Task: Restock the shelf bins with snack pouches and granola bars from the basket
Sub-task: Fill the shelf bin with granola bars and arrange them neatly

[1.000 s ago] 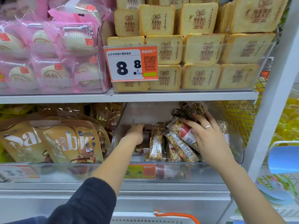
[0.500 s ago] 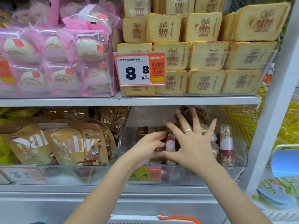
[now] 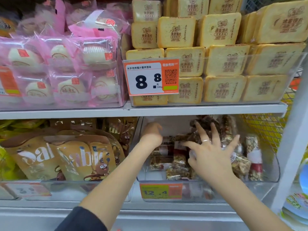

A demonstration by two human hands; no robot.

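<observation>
Landmark: clear bin point(image 3: 271, 165), lower shelf, right of brown pouches point(image 3: 80, 157). Granola bars point(image 3: 176, 162) piled inside bin. Right hand point(image 3: 210, 154) inside bin, fingers spread wide, pressing on bars. Left hand point(image 3: 152, 133) at bin's rear left; finger state: cannot tell, hidden. Orange price tag point(image 3: 160, 191) on bin front.

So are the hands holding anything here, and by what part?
Right hand grips nothing: its spread fingers press on the granola bars in the bin. Left hand reaches deep into the bin; any hold cannot be told.
</observation>
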